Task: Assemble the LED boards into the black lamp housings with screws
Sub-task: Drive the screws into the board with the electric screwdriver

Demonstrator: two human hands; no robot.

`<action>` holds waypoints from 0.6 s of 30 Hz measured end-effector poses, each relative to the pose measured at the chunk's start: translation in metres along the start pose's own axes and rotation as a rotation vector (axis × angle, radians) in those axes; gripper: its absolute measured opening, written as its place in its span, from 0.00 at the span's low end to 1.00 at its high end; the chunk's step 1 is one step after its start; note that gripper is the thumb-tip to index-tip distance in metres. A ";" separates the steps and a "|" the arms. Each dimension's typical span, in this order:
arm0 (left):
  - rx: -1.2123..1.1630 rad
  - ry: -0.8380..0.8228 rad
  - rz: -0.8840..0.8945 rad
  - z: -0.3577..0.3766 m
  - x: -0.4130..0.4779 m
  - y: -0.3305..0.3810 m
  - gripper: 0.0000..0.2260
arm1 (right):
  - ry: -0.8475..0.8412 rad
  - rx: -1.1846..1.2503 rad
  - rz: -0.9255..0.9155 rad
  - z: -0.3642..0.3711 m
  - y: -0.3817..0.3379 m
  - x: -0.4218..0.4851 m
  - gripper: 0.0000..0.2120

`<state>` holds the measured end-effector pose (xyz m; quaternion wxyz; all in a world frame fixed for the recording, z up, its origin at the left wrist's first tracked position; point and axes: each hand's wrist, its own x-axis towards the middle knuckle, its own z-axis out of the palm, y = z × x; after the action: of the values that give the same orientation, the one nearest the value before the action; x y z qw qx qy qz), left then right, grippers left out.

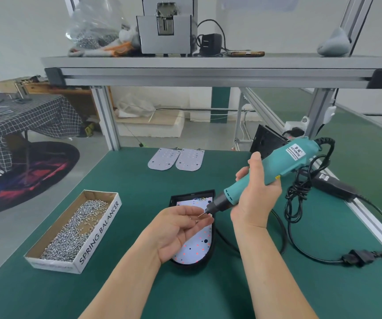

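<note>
Fingers [192, 210] of the left hand [178, 229] are held palm-up, lightly cupped and close together, with a tiny metal screw [196, 222] lying loose on them rather than pinched. The thin, pointed bit of a teal plastic electric screwdriver [284, 161] is aimed at these fingertips at the centre of the frame, its tip just beside the screw. The screwdriver's smooth barrel is gripped by the right hand [257, 189], whose fingers are wrapped round it with the thumb raised along its side. Beneath both hands, in the lower centre, a white rounded LED board [196, 248] dotted with red and dark spots is seated inside a black moulded lamp housing [193, 195], which lies flat on the green matte table mat [139, 284]. At the lower left, an open shallow cardboard box [99, 234] printed SPRING BALANCER is seen, filled with a heap of small shiny silver screws [70, 233]. Further back, at the centre, two spare white boards [164, 159] of the same rounded shape are laid flat, side by side. A glossy black cable [298, 187] is bunched in loops at the right, behind the screwdriver. A second black housing [266, 141] is propped tilted at the upper right of the mat.
</note>
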<state>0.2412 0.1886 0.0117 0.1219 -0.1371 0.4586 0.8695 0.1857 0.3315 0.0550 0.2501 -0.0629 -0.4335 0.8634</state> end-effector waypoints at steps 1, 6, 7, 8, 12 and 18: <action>0.008 -0.006 0.008 0.000 0.000 0.000 0.14 | -0.006 -0.004 -0.004 0.001 0.000 0.000 0.13; 0.092 -0.029 0.055 0.001 -0.002 0.000 0.14 | -0.034 -0.022 -0.027 0.001 -0.002 -0.003 0.11; 0.113 -0.037 0.063 0.002 -0.003 0.001 0.14 | -0.040 -0.025 -0.025 0.001 -0.002 -0.004 0.11; 0.133 -0.045 0.071 0.002 -0.003 0.001 0.14 | -0.045 -0.027 -0.022 0.000 -0.002 -0.005 0.12; 0.180 -0.060 0.087 0.004 -0.005 0.002 0.14 | -0.054 -0.037 -0.021 -0.001 -0.002 -0.006 0.13; 0.310 -0.042 0.160 0.010 -0.008 -0.001 0.15 | -0.055 -0.042 -0.045 -0.003 -0.002 -0.009 0.15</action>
<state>0.2483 0.1966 0.0189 0.0815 -0.0616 0.5942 0.7978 0.1952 0.3303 0.0537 0.2561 -0.0344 -0.4595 0.8497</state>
